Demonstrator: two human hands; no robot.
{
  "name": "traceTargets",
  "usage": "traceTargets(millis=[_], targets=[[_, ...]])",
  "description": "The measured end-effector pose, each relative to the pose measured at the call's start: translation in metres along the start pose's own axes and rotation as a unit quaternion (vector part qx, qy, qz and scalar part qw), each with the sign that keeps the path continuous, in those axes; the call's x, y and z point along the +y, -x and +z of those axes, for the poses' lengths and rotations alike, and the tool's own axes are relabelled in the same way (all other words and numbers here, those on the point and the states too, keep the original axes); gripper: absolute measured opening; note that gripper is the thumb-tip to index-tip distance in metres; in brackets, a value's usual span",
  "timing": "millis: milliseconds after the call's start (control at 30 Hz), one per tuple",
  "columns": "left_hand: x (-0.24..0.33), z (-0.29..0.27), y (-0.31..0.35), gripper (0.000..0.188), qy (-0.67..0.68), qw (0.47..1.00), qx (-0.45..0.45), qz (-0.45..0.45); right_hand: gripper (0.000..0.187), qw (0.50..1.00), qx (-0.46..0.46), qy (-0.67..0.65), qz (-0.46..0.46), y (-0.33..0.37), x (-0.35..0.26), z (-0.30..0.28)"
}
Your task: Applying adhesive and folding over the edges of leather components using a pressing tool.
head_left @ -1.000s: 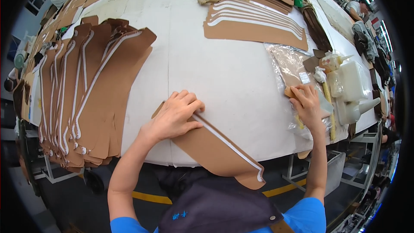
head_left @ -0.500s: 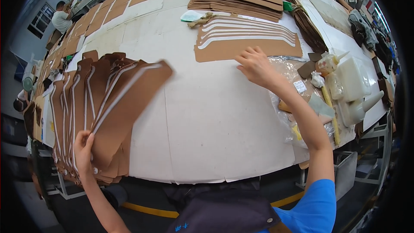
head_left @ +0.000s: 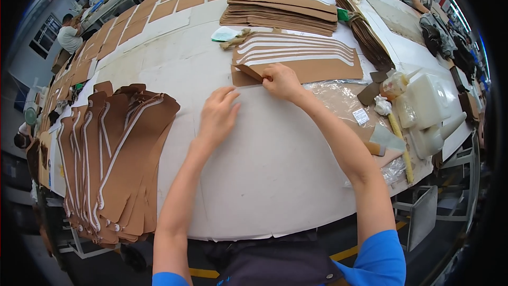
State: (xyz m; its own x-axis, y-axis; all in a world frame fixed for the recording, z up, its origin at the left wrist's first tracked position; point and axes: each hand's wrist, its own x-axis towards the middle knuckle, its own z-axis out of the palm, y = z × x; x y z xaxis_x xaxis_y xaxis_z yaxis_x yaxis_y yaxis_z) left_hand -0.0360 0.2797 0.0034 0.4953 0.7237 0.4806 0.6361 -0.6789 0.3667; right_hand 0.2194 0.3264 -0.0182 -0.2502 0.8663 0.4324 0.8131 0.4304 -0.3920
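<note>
My right hand [head_left: 281, 81] pinches the near edge of the front brown leather-like piece [head_left: 328, 73], whose left corner is folded up off the table. That piece lies in an overlapping set of brown panels [head_left: 296, 42], each with a white strip along its edge. Just left of it, my left hand [head_left: 218, 117] hovers over the white table with its fingers apart and nothing in them. To the left lies a fanned pile of similar brown pieces [head_left: 138, 167] with white strips, and neither hand touches it.
A thick stack of brown panels [head_left: 280, 13] lies behind, with a tied bundle [head_left: 365, 32] beside it. At right are a clear plastic bag [head_left: 338, 103], a white jug [head_left: 428, 98] and a yellow stick [head_left: 400, 143]. Rows of brown squares [head_left: 190, 0] cover the far table; other people sit beyond.
My left hand has let go of the piece on the fanned pile, which now lies flat, and moved right. The right hand has moved left and lifted the front panel's edge.
</note>
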Motion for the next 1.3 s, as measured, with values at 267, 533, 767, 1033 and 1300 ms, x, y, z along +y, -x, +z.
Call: traceTargets(millis=[267, 533, 767, 1033, 1300], targets=[[-0.009, 0.073, -0.051, 0.047, -0.045, 0.997, -0.032, -0.046, 0.026, 0.849, 0.315, -0.348, 0.242, -0.011, 0.114, -0.139], [0.008, 0.087, -0.059, 0.051, -0.063, 0.996, -0.010, -0.056, 0.021, 0.768, 0.359, -0.526, -0.070, 0.013, 0.157, -0.493], [0.052, 0.011, -0.023, 0.068, 0.414, 0.862, -0.152, -0.250, 0.023, 0.844, 0.284, -0.455, 0.006, 0.077, -0.098, -0.272], [0.002, -0.072, 0.067, 0.061, 0.561, 0.577, -0.441, -0.399, 0.021, 0.958, 0.032, -0.247, -0.144, 0.182, -0.247, -0.053], [0.020, -0.121, 0.091, 0.030, 0.239, 0.839, -0.463, -0.153, 0.045, 0.995, -0.055, 0.079, -0.034, 0.145, -0.138, -0.062]])
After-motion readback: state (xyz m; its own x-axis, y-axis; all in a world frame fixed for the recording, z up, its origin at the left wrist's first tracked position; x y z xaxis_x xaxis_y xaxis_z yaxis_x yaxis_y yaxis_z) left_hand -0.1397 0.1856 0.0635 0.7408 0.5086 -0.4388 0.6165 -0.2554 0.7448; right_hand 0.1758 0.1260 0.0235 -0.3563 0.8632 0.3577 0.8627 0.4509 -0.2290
